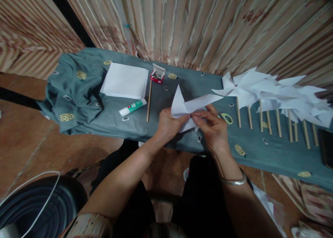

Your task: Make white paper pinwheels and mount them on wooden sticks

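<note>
A white paper pinwheel [179,104] is held between both hands above the cloth-covered table. My left hand [169,123] pinches it near its middle, thumb on the paper. My right hand [212,128] grips the other side, its thumb and fingers closed at the centre by a tiny dark spot, possibly a pin. Green-handled scissors [227,118] lie partly hidden behind my right hand. Left of the pinwheel rest a bare wooden stick [149,102], a glue stick [133,107], a small red box of metal pins [157,75] and a stack of white paper [126,80].
Several finished pinwheels on sticks [275,92] overlap along the right of the table. A dark device [326,147] lies at the right edge. Bunched green cloth [75,88] covers the left end. A pleated curtain [177,26] hangs behind; a round dark stool [52,203] stands lower left.
</note>
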{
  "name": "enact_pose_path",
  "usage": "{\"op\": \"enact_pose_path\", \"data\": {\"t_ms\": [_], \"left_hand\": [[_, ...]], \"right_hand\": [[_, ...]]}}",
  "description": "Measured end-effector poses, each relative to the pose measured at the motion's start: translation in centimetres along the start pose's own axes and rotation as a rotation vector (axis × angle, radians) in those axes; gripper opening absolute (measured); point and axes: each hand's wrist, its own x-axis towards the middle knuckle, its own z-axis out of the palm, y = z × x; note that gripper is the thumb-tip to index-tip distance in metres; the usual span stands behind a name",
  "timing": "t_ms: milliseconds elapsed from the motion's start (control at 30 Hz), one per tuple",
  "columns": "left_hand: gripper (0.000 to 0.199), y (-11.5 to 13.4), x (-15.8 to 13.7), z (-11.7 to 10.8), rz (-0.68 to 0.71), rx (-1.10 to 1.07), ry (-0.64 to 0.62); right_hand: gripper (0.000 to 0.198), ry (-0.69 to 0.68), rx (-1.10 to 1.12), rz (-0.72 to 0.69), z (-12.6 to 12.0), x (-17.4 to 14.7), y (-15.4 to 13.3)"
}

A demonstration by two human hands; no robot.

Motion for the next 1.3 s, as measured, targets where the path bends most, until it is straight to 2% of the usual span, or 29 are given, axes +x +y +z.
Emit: {"op": "enact_pose_path", "data": {"t_ms": [233, 533, 933, 1300], "left_hand": [[0.016, 0.32, -0.19, 0.13, -0.034, 0.026, 0.016], [0.016, 0.09, -0.23, 0.03, -0.005, 0.027, 0.003], [0.019, -0.28, -0.35, -0.3, 0.046, 0.161, 0.003], [0.02, -0.18, -0.38, -0.39, 0.064, 0.164, -0.007]], "right_hand": [[0.005, -0.003, 0.001, 0.005, 0.04, -0.03, -0.17], [0.011, 0.013, -0.03, 0.018, 0.09, -0.11, -0.27], [0.006, -0.006, -0.023, 0.006, 0.07, -0.31, 0.21], [0.006, -0.018, -0.021, 0.007, -0.08, -0.31, 0.7]]}}
